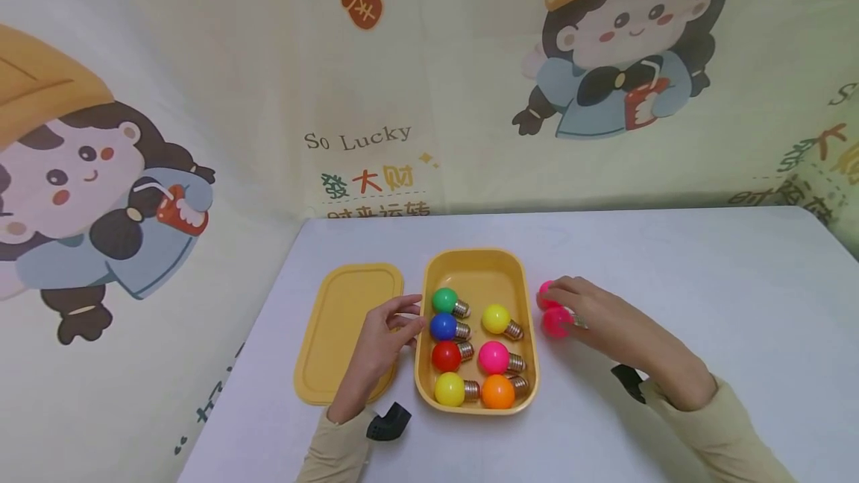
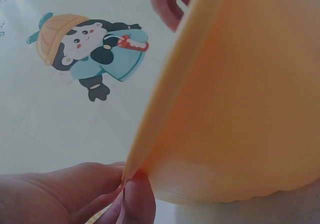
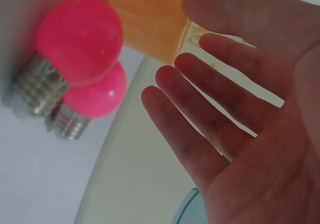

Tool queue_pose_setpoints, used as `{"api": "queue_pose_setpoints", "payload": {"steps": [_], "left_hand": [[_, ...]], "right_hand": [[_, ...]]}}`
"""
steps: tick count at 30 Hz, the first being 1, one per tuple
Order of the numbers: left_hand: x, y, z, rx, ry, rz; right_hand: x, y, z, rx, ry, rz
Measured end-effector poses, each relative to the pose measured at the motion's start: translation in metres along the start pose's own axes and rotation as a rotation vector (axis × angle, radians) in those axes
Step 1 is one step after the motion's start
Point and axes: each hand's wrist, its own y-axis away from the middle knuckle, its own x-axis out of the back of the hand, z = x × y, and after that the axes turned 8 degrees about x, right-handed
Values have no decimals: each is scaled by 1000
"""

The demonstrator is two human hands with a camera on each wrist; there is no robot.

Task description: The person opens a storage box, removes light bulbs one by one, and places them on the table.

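Observation:
A yellow box [image 1: 478,253] stands on the white table with several coloured bulbs in it, among them green [image 1: 444,300], blue [image 1: 443,326] and red [image 1: 446,355]. My left hand [image 1: 411,319] holds the box's left rim. In the left wrist view its thumb and finger [image 2: 135,194] pinch the edge of the box wall [image 2: 240,94]. Two pink bulbs [image 1: 555,321] lie on the table just right of the box. My right hand [image 1: 577,308] hovers over them. In the right wrist view its fingers [image 3: 220,94] are straight and spread, apart from the pink bulbs [image 3: 80,36].
The box's yellow lid [image 1: 335,334] lies flat to the left of the box, under my left forearm. A printed cloth backdrop [image 1: 376,140] stands behind and to the left of the table. The table's left edge [image 1: 248,341] runs close to the lid.

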Motion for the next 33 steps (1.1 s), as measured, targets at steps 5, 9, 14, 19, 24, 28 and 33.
{"api": "queue_pose_setpoints", "payload": {"steps": [5, 9, 14, 19, 24, 28, 33], "left_hand": [[-1, -1, -1, -9, -4, -10], [-1, -2, 0, -20, -12, -14], [0, -3, 1, -14, -13, -16], [2, -1, 0, 1, -14, -3], [4, 1, 0, 1, -9, 10], [3, 0, 1, -6, 3, -7], [3, -2, 1, 11, 1, -11]], "right_hand": [[-1, -10, -9, 10, -22, 8], [-2, -17, -16, 14, -41, 9], [-7, -25, -22, 51, -53, 6], [-14, -34, -27, 107, -49, -9], [-18, -42, -30, 160, -50, -14], [-19, -46, -32, 150, -67, -46], [-21, -51, -35, 118, -112, -107]]}}
